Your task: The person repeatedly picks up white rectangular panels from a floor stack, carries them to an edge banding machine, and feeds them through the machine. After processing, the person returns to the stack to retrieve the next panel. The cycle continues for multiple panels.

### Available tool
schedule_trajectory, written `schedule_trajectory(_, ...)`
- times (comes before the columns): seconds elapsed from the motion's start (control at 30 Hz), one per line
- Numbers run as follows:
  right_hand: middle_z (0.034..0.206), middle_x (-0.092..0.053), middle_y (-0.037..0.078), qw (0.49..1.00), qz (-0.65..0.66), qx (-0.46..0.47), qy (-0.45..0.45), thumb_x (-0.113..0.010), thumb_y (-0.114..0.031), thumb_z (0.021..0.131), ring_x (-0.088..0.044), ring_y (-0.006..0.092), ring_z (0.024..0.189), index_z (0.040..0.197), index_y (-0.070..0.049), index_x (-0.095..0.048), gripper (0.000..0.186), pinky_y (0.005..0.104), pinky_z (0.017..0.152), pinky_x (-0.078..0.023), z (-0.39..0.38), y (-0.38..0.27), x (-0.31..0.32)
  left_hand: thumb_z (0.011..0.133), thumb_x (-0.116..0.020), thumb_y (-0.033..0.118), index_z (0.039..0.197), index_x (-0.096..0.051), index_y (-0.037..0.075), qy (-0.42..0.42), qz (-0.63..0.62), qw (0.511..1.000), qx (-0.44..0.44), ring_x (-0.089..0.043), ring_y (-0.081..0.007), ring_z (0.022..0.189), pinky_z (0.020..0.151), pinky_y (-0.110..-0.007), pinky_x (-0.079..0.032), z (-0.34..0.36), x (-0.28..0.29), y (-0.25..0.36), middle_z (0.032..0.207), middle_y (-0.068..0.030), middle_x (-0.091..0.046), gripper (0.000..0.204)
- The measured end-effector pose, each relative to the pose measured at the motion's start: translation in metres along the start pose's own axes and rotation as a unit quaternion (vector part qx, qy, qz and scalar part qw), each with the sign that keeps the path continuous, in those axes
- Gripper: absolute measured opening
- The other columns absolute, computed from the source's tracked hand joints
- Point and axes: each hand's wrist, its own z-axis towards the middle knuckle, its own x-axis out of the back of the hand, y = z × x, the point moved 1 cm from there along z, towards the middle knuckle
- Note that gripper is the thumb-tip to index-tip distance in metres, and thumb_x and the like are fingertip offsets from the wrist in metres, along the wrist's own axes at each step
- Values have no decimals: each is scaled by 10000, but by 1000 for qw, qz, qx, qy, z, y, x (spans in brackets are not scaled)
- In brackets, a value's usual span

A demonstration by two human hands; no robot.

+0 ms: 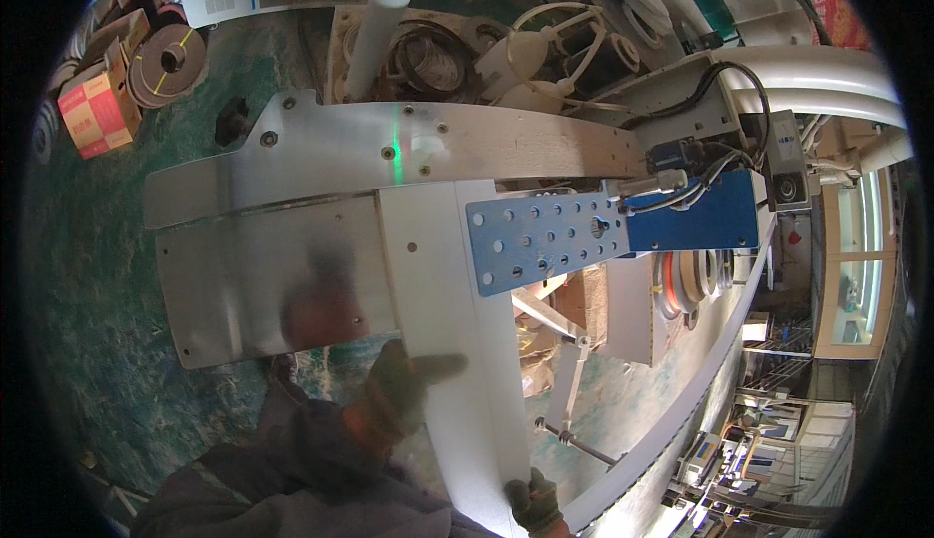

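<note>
A long white board (pixel 438 295) runs toward me beside a brushed steel plate (pixel 263 295), under a higher metal rail (pixel 321 144) crossed by a green light line. My left hand (pixel 399 392), in a dark glove, rests on the board's left edge, its index finger stretched across the surface. My right hand (pixel 535 499), gloved too, is lower down at the board's right edge, its fingers curled onto it. A blue perforated plate (pixel 545 236) lies at the board's far end, beside a pneumatic cylinder (pixel 647 188) and a blue housing (pixel 696 217).
Cardboard boxes (pixel 97 110) and coiled rolls (pixel 163 66) stand on the green floor (pixel 97 275) at the back left. Pipes, hoses and a wire reel (pixel 428 61) are behind the machine. At right are stacked rolls (pixel 681 285) and a long curving pale rail (pixel 662 412).
</note>
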Motion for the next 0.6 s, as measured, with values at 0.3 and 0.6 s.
schedule_trajectory(0.3,724,-678,166,999,-40,5,2,-583,-579,977,-698,378,666,962,-29,-629,553,439,568,-514,3,8,5,887,-728,84,1147,-703,14,-6,94,995,-23,-723,-211,926,812,-340,-604,-3,-17,35,1037,-102,-748,271)
schedule_trajectory(0.6,699,-695,180,1000,28,-8,-2,-573,-442,1036,-698,349,622,985,7,-653,459,425,536,-508,5,13,8,861,-747,112,1197,-674,11,-7,-109,989,97,-702,-235,945,829,-383,-590,10,-24,30,1057,-128,-723,358)
